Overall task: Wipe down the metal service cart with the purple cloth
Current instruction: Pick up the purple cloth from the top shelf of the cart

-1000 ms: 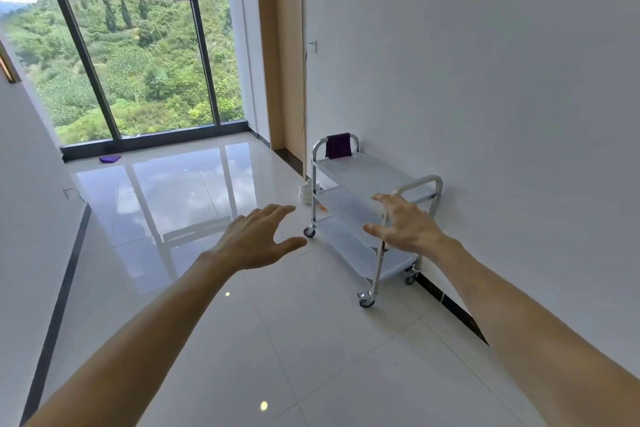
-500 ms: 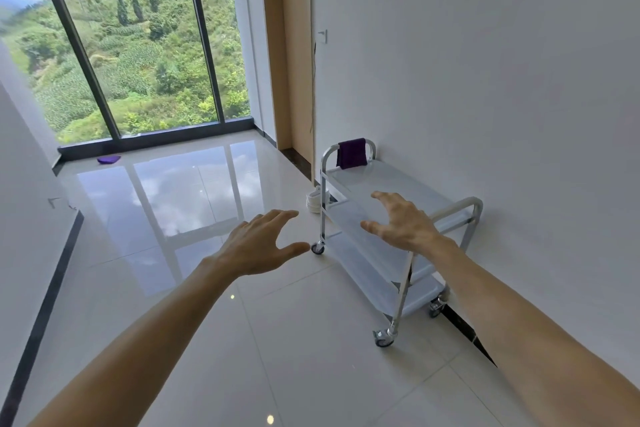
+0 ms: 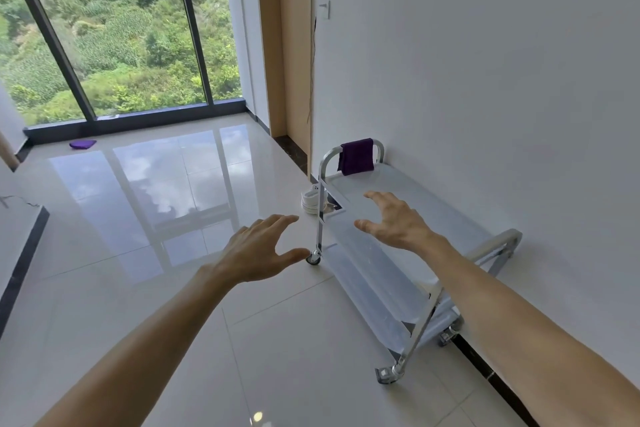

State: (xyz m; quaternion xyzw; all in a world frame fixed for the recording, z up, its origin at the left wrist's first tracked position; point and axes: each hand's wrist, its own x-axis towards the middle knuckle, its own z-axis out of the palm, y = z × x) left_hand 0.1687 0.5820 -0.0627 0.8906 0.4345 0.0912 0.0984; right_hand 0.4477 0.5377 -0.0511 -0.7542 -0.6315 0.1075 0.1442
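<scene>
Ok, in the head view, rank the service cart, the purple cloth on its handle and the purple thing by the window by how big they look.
1. Service cart, by far the largest.
2. Purple cloth draped over the cart's far handle.
3. Purple thing on the floor by the window; it looks smallest, but it lies farther off, so its true size is unsure.

Place: a bare indoor corridor or lobby, type of building unclear.
Floor: glossy pale floor tiles (image 3: 145,204) with dark skirting.
Window: floor-to-ceiling window (image 3: 114,28) at 11 o'clock, facing a green hillside.
Doorway: wood-lined door recess (image 3: 287,45) at 12 o'clock.
Furnishing: metal service cart (image 3: 388,253) against the white wall (image 3: 485,80) at 1 o'clock.
</scene>
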